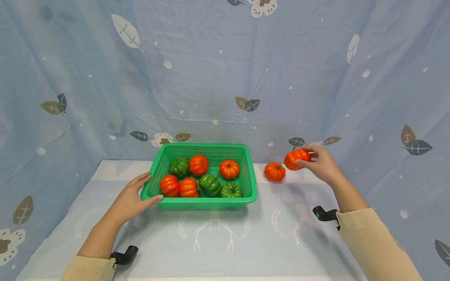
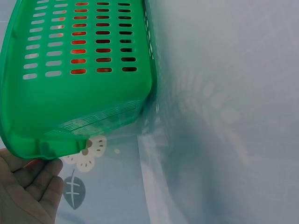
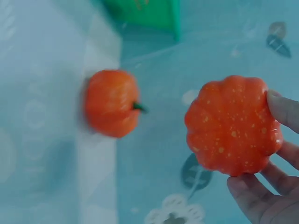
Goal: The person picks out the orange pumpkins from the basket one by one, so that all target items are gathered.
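My right hand (image 1: pixel 320 164) holds an orange pumpkin (image 1: pixel 297 159) above the surface, thumb on one side and fingers on the other. In the right wrist view, the round speckled face of that pumpkin (image 3: pixel 233 125) fills the grip. A second orange pumpkin (image 1: pixel 275 171) with a green stem sits just left of it, right of the basket. My left hand (image 1: pixel 128 201) holds the green plastic basket (image 1: pixel 207 200) at its front left corner, thumb at the front rim. Fingers (image 2: pixel 44 179) touch the rim from outside in the left wrist view; the thumb is hidden there.
Inside the basket lie several orange pumpkins (image 1: pixel 229 169) and several green pumpkins (image 1: pixel 209 185). A pale patterned cloth (image 1: pixel 211 242) covers the table, and a blue leaf-print curtain (image 1: pixel 197 78) hangs behind and at the sides.
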`<state>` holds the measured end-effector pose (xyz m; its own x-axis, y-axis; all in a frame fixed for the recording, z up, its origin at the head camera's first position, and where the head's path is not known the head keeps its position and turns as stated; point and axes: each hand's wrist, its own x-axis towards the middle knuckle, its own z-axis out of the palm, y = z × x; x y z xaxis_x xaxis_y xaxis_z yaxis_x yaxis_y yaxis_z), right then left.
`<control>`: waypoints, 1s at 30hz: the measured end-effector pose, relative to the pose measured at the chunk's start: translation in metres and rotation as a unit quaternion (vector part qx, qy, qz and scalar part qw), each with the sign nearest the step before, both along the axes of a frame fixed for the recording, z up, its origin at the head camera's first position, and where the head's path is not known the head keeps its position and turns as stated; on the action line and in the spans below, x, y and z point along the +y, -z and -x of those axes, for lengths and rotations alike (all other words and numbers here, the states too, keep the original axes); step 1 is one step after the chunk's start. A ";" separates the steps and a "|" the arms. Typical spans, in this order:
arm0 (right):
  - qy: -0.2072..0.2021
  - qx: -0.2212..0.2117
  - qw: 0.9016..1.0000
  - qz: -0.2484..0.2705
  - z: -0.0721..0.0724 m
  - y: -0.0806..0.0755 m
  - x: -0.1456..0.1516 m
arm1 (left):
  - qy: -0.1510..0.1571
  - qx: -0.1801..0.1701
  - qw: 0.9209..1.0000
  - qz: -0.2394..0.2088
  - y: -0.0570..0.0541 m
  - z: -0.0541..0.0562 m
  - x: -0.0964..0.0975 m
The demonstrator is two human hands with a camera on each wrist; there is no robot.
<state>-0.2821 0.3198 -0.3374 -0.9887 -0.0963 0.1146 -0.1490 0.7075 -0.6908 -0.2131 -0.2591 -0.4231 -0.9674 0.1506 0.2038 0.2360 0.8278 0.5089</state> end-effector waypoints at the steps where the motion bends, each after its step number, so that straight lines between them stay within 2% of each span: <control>1: 0.003 0.000 1.000 -0.003 0.001 0.006 0.004 | 0.001 0.000 1.000 0.000 0.000 0.000 0.000; 9: 0.046 -0.008 0.999 -0.012 0.012 0.049 0.026 | 0.005 0.004 1.000 -0.002 0.000 0.002 0.000; 15: 0.081 -0.007 0.997 0.014 0.022 0.078 0.031 | 0.002 0.003 1.000 -0.008 0.002 0.001 -0.001; 19: 0.094 0.008 0.995 0.031 0.029 0.096 0.036 | 0.001 0.003 1.000 -0.012 0.003 0.001 -0.002; 25: 0.115 -0.001 0.992 0.046 0.034 0.110 0.037 | 0.000 0.004 1.000 -0.013 0.004 0.001 -0.001; 30: 0.111 0.011 0.991 0.074 0.036 0.114 0.036 | -0.001 0.000 1.000 -0.016 0.003 0.001 -0.001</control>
